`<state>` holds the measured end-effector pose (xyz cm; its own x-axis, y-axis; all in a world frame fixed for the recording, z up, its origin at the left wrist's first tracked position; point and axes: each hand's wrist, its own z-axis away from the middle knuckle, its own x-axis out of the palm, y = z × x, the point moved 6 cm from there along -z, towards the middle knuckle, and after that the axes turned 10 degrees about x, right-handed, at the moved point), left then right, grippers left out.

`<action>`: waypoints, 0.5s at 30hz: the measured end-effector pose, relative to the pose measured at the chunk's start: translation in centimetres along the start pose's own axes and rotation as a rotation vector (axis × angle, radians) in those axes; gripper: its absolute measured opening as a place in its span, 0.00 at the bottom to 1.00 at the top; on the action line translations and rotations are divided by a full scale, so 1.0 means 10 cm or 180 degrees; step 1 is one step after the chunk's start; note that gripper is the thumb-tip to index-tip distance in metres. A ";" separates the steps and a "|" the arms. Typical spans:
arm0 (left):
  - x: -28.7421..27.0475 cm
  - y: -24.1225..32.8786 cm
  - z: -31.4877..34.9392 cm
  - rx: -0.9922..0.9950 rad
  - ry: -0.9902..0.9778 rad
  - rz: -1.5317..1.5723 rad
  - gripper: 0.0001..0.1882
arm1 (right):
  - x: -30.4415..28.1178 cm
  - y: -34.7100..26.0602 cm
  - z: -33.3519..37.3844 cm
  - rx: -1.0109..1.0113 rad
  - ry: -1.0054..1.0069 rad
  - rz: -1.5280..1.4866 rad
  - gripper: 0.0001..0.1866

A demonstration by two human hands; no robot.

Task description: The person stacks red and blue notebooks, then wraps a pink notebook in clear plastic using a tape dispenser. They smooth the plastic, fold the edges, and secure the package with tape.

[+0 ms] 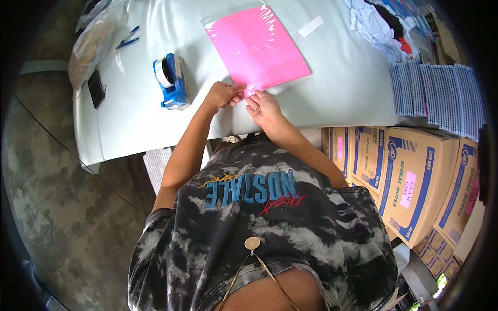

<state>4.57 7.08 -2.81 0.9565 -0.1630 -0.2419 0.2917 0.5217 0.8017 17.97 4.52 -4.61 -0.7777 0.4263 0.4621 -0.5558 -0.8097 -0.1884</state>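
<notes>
A flat pink pack of sheets in a clear plastic sleeve (262, 49) lies slantwise on the white-covered table, its far end of loose film shining. At its near corner, my left hand (224, 96) is closed, with thumb and forefinger pinching the edge of the film. Beside it, palm turned partly up, my right hand (264, 109) grips the same corner between thumb and fingers. A blue tape dispenser (175, 85) with a white-cored roll stands to the left of my left hand. Right of the pack's far end rests a small white strip (311, 27).
Left on the table (124, 124) are a dark phone (96, 89), blue pens (128, 41) and a plastic-wrapped brown bundle (93, 44). Stacked spiral notebooks (438, 96) and crumpled plastic (376, 26) sit at right. Cardboard boxes (415, 181) stand below the table's right edge.
</notes>
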 end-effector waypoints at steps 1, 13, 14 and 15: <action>0.02 0.01 0.01 0.0009 -0.0088 0.0143 0.19 | 0.01 -0.01 -0.03 -0.0031 -0.0098 -0.0030 0.15; 0.28 0.17 0.33 0.0195 -0.0864 0.0531 0.19 | -0.26 -0.23 0.18 -0.0646 -0.0520 -0.0040 0.13; 0.30 0.14 0.33 0.0169 -0.0856 0.0588 0.20 | -0.29 -0.22 0.17 -0.0689 -0.0466 -0.0041 0.13; 0.29 0.12 0.34 0.0143 -0.0861 0.0638 0.20 | -0.28 -0.21 0.20 -0.0750 -0.0477 -0.0074 0.13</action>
<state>7.68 4.34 -0.72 0.9572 -0.2804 0.0719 0.0916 0.5293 0.8434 21.90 4.19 -3.81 -0.7216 0.3650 0.5883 -0.6395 -0.6769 -0.3645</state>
